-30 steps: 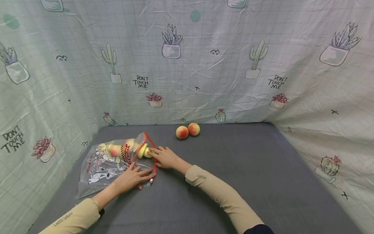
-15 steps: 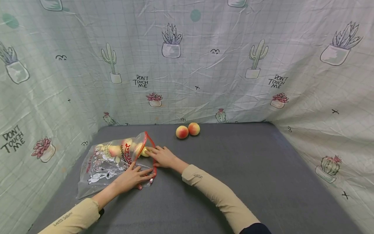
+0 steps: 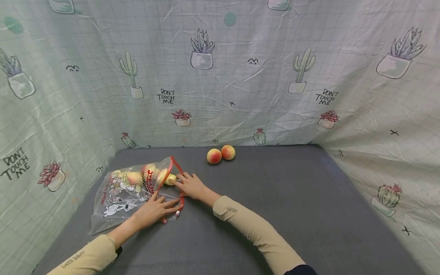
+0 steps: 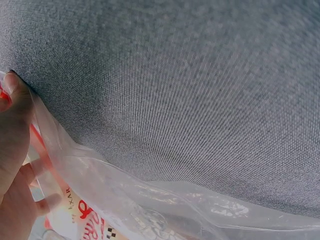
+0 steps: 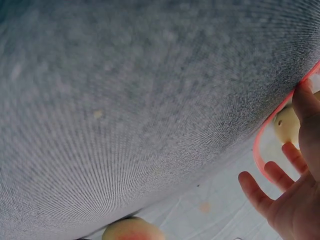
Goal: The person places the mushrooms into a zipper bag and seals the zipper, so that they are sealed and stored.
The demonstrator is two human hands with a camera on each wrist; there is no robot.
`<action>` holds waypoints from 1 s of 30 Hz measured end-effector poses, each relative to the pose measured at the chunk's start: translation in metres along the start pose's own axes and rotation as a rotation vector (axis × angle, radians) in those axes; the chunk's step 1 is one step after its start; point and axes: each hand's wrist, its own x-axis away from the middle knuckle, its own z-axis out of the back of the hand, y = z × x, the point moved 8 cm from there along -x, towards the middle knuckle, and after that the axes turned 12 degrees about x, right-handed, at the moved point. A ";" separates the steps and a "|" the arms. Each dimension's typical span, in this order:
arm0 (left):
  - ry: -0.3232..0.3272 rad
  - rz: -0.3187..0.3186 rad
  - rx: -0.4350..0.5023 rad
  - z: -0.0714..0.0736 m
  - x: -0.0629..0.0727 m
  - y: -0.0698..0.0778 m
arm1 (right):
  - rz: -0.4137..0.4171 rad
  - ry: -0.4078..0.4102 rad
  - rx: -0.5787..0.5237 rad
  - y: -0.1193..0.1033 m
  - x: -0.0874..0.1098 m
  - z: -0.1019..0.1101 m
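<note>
A clear plastic bag [image 3: 103, 217] with a red-edged mouth and printed cartoon figures lies flat at the left of the table. Several yellow and reddish fruits [image 3: 135, 178] show through its film. At the near side of the mouth, my left hand [image 3: 154, 210] holds the rim, its thumb and fingers on either side of the plastic [image 4: 75, 160]. My right hand [image 3: 194, 187] is at the opening, fingers extended and fingertips touching a pale yellow fruit [image 3: 170, 179] just inside. In the right wrist view its thumb [image 5: 304, 102] lies by the red rim.
Two red-and-yellow peach-like fruits [image 3: 214, 156] sit side by side at the back of the dark grey table [image 3: 275, 198]. A pale curtain [image 3: 233, 84] printed with potted cacti encloses the table at the back and both sides.
The pale yellow fruit has moved left, further into the bag mouth, with my right hand's fingertips following it. My left hand has stayed in place on the rim.
</note>
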 end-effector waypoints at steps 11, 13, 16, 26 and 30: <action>-0.005 0.009 0.017 -0.002 0.000 -0.001 | 0.010 0.023 -0.044 0.006 0.001 -0.002; -0.020 0.016 0.013 -0.003 0.000 -0.002 | 0.015 0.022 -0.050 0.006 0.000 -0.004; -0.031 0.020 0.013 -0.003 0.001 -0.002 | 0.021 0.038 -0.068 0.007 -0.001 -0.004; -0.029 0.018 0.011 -0.002 0.001 -0.002 | 0.068 -0.004 -0.078 0.006 -0.006 -0.006; -0.021 0.018 0.007 -0.003 0.000 -0.001 | 0.098 -0.012 -0.072 0.004 -0.008 -0.006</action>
